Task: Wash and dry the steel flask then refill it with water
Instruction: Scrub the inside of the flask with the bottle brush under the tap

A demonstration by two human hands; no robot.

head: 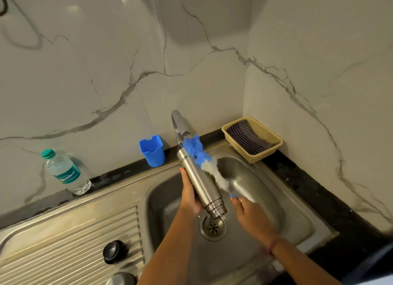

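Observation:
The steel flask (200,178) is tilted over the sink basin (287,210), base up by the tap (179,123), open neck pointing down toward the drain (213,226). My left hand (189,194) grips its body from the left. My right hand (251,215) holds the handle of a blue and white bottle brush (201,155), whose bristles lie along the flask's right side and upper end. A thin stream of water falls from the tap onto the brush. The flask's black cap (114,251) lies on the ribbed drainboard.
A plastic water bottle (66,172) with a green cap stands on the counter at the left. A blue plastic holder (152,150) sits behind the sink. A yellow basket (253,139) holding a striped cloth is in the back right corner. A steel object (121,279) shows at the bottom edge.

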